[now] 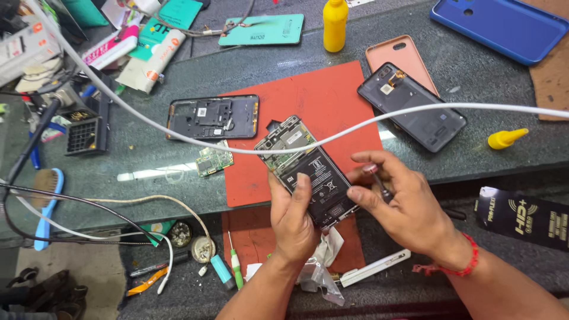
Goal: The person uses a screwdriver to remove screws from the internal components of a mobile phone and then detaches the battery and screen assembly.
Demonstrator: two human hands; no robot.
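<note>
My left hand (294,220) grips an opened phone (308,168) from below, thumb on its black battery, green circuit board exposed at the top. It is held tilted over a red mat (320,101). My right hand (398,201) touches the phone's right edge and holds a thin dark screwdriver (381,185) between its fingers.
On the dark green counter (148,166) lie a black phone frame (213,116), a small green circuit board (214,161), a black back cover (413,107), a pink case (402,58), a yellow bottle (335,25) and a blue case (504,25). A white cable (415,112) crosses above. Tools sit at the lower left.
</note>
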